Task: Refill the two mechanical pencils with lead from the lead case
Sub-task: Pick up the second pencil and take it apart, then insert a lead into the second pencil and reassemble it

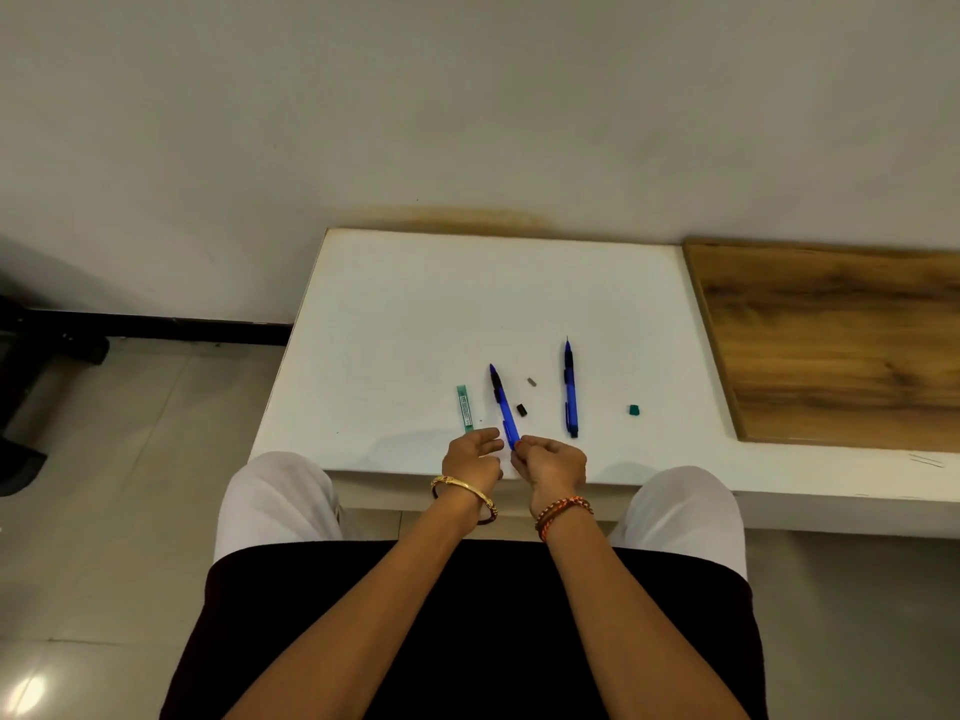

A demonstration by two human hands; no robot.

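Note:
Two blue mechanical pencils are on the white table [415,304]. The left pencil [503,402] points away from me, and my right hand [551,459] pinches its near end. My left hand [471,452] rests close beside that end with fingers loosely curled; whether it touches the pencil I cannot tell. The second pencil [570,389] lies by itself to the right. A green lead case [464,407] lies left of the held pencil. A small black cap [521,409] and a tiny grey piece [531,381] sit between the pencils. A green cap [634,410] lies farther right.
A wood-grain panel [841,345] adjoins the table on the right. The wall runs just behind the table. The table's front edge is right at my knees [275,496]. Tiled floor and a dark object [52,350] are to the left.

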